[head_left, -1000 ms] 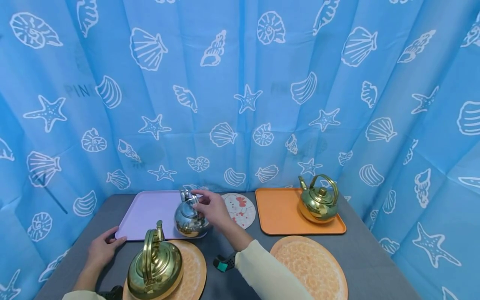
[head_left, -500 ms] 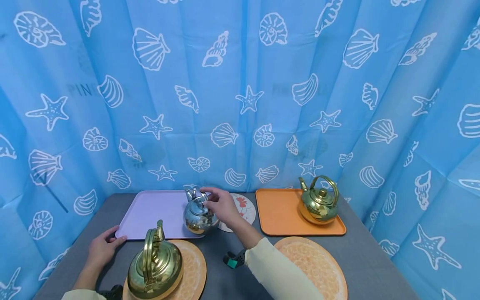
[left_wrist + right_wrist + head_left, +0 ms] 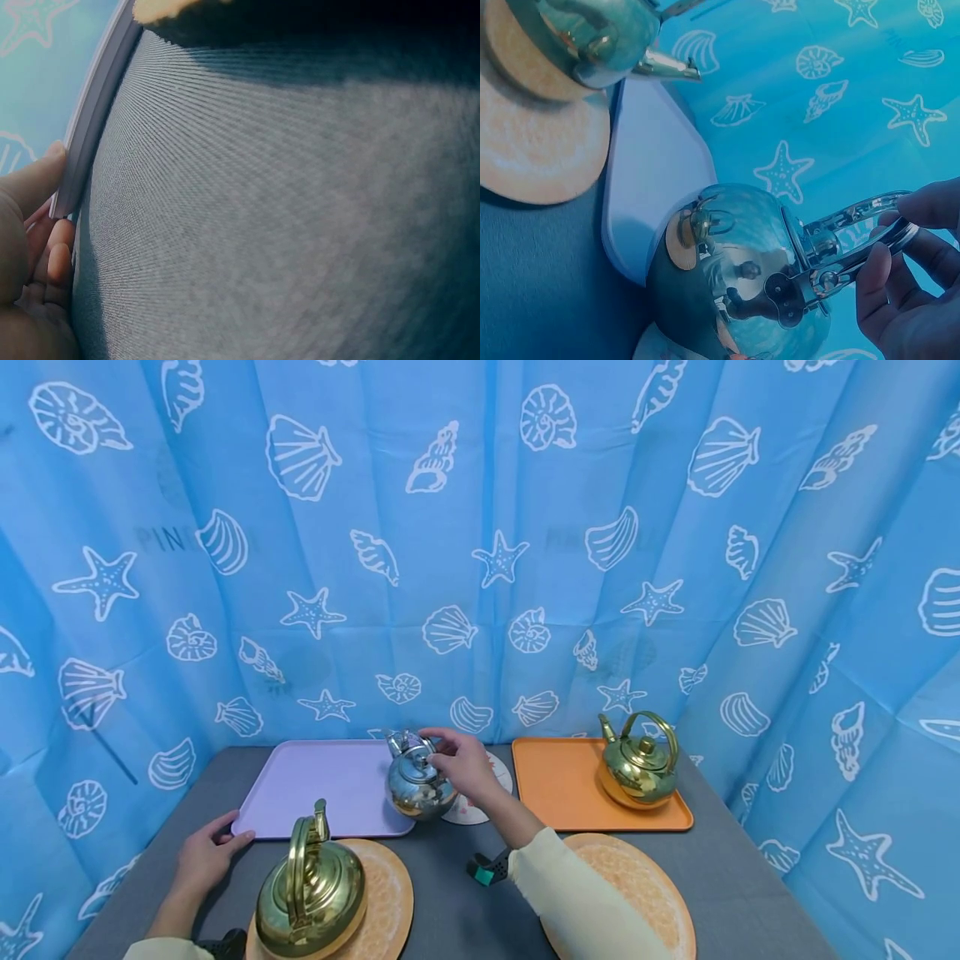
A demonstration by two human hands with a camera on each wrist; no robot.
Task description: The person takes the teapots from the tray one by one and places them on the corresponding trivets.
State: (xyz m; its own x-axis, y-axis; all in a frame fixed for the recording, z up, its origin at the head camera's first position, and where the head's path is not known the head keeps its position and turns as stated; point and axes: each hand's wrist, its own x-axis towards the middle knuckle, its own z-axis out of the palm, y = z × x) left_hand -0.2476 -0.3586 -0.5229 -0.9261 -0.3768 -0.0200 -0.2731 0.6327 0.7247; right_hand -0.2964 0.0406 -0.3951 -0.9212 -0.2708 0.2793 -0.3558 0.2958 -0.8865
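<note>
My right hand [image 3: 465,768] grips the raised handle of a shiny silver kettle [image 3: 420,785]. In the right wrist view, the thumb and fingers wrap the end of the handle, with the kettle body [image 3: 742,255] hanging from it. The kettle overlaps the right end of a pale purple tray [image 3: 322,785] and the left part of a round white printed mat [image 3: 501,772]. My left hand [image 3: 206,856] holds the tray's front left corner. In the left wrist view, its thumb lies on the tray rim [image 3: 90,120] and its fingers curl beneath.
A large gold kettle [image 3: 315,902] stands on a round tan placemat [image 3: 390,885] between my arms. At the right, another gold kettle [image 3: 637,768] stands on an orange tray [image 3: 551,785]. A second tan placemat [image 3: 637,868] lies partly under my right sleeve. A blue shell-print curtain [image 3: 480,568] hangs behind.
My right hand has carried the silver kettle rightward, from over the purple tray toward the white mat, now covering more of that mat. The left hand stays at the tray corner.
</note>
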